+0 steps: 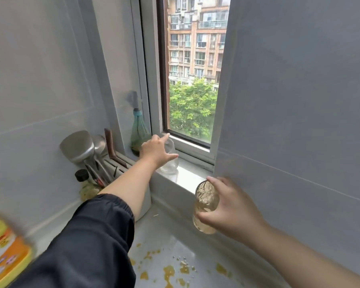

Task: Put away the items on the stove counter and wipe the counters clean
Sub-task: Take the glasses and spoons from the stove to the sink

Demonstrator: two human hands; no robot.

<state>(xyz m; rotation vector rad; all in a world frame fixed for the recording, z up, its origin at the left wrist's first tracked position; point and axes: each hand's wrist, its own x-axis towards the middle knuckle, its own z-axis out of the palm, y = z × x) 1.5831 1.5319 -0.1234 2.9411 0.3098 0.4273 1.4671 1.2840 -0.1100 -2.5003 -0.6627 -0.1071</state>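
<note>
A clear empty glass jar point(170, 163) stands on the window sill point(187, 177). My left hand point(157, 150) is spread over its left side with straight fingers and an extended thumb; whether it touches the glass is unclear. Lower right, my right hand point(227, 208) grips a second glass jar point(206, 204) smeared with yellowish residue, holding it tilted above the grey counter point(166, 231) just in front of the sill. Yellow-brown spills point(168, 271) and crumbs dot the counter near me.
A green glass bottle point(138, 132) stands at the sill's left end. Left of it, metal spatulas point(79, 146), a brown-handled tool point(110, 146) and a black-capped bottle point(82, 176) crowd the corner. A yellow-orange package point(4, 252) sits bottom left. Tiled walls close both sides.
</note>
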